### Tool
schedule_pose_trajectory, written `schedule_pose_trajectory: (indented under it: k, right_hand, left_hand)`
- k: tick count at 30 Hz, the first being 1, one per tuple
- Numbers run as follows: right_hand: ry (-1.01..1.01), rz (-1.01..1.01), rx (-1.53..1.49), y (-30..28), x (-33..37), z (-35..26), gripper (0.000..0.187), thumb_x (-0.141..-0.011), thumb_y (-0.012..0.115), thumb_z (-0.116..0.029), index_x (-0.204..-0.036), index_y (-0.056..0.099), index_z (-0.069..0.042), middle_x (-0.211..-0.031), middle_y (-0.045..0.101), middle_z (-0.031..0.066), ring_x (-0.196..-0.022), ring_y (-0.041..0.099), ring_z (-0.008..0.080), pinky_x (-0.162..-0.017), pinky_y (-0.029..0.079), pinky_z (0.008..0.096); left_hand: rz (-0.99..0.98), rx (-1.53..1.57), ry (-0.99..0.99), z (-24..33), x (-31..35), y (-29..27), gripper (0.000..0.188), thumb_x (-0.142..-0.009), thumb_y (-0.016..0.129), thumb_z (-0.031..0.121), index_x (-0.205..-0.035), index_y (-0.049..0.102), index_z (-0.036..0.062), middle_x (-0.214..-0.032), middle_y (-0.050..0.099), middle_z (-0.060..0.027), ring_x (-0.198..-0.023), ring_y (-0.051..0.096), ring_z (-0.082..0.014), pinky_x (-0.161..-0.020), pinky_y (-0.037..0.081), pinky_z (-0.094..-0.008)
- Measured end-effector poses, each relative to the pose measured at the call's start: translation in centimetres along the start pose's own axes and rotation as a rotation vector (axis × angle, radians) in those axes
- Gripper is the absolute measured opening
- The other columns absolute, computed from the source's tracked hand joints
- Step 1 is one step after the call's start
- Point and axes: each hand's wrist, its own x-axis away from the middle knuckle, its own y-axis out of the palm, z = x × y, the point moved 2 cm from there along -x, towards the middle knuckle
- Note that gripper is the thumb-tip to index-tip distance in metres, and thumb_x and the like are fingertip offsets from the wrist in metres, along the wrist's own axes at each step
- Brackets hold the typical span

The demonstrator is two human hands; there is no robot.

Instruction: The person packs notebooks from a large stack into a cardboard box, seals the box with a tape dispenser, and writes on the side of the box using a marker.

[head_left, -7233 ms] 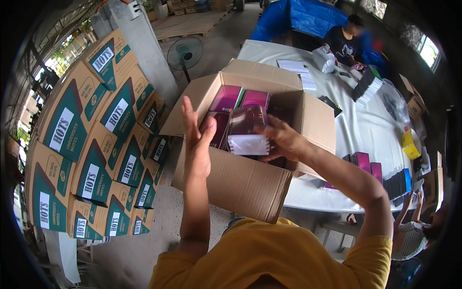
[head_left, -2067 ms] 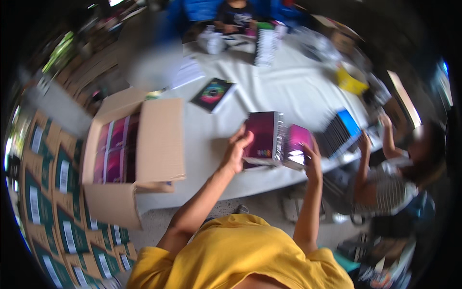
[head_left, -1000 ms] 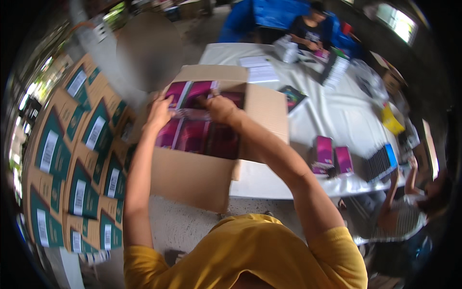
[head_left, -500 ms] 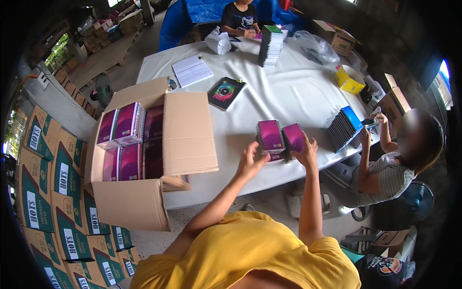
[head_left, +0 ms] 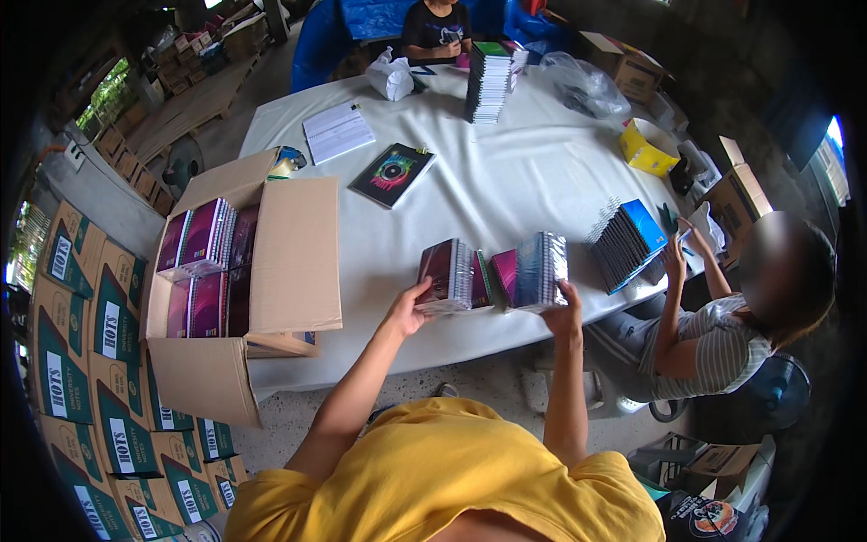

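Note:
Two packs of purple spiral notebooks with a clear, shiny wrap lie side by side near the front edge of the table. My left hand [head_left: 407, 310] grips the outer side of the left notebook pack [head_left: 443, 271], its thumb on the near corner. My right hand [head_left: 564, 313] is closed on the lower right corner of the right notebook pack [head_left: 539, 267], whose wire coils face right. Between the packs a narrow gap shows, with a purple cover on either side. The undersides of both packs and some of my fingertips are hidden.
An open cardboard box [head_left: 293, 262] with more purple notebooks stands at left. Beyond lie a black notebook [head_left: 392, 175] and a paper pad [head_left: 338, 133]. Tall notebook stack [head_left: 489, 86] stands far off. A co-worker [head_left: 700, 348] sits right, by blue notebooks [head_left: 630, 242]; another person [head_left: 435, 32] sits opposite.
My hands, earlier spread beside the packs, have closed on them. The packs have turned and moved apart, showing their coils. The whole view has shifted slightly.

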Motion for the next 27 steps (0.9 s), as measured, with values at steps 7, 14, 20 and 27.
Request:
schedule_pose_trajectory:
  k: [7,14,20,27]
  right_hand:
    - [-0.049,-0.4,-0.323,7.5,2.1,2.9,0.092,-0.075,0.062,-0.066,-0.143,0.039,-0.008,-0.14,0.044,0.0208,-0.124,0.048,0.0385,-0.102,0.04,0.0563]
    - [-0.022,-0.527,-0.485,13.3,1.1,6.4,0.094,-0.077,0.063,-0.065,-0.144,0.037,-0.005,-0.145,0.04,0.0216,-0.129,0.043,0.0386,-0.106,0.035,0.0581]
    - [-0.067,-0.572,0.059,24.6,2.0,8.0,0.093,-0.073,0.067,-0.046,-0.146,0.03,0.0,-0.142,0.044,0.0176,-0.131,0.044,0.0315,-0.11,0.035,0.0442]
    - [-0.686,-0.456,1.125,46.3,1.8,16.1,0.066,-0.072,0.07,-0.033,-0.135,0.056,-0.019,-0.146,0.037,0.0257,-0.131,0.044,0.0367,-0.105,0.039,0.0432]
  left_hand:
    - [-0.381,0.603,0.085,4.6,11.6,9.6,0.064,-0.099,0.037,0.05,-0.138,0.041,0.0005,-0.125,0.054,-0.0263,-0.105,0.064,-0.0339,-0.076,0.059,-0.0464]
    - [-0.539,0.633,0.18,8.3,17.9,10.4,0.056,-0.103,0.029,0.043,-0.137,0.043,0.0007,-0.13,0.056,-0.0176,-0.119,0.055,-0.0291,-0.103,0.044,-0.0448]
    - [-0.26,0.38,0.391,9.6,27.7,7.0,0.051,-0.102,0.041,0.033,-0.145,0.034,0.0062,-0.137,0.049,-0.0109,-0.12,0.052,-0.0214,-0.104,0.042,-0.0376]
    - [0.204,0.273,0.85,14.2,40.7,0.1,0.051,-0.098,0.052,0.033,-0.138,0.042,0.0036,-0.128,0.055,-0.0106,-0.116,0.055,-0.0204,-0.1,0.044,-0.0356]
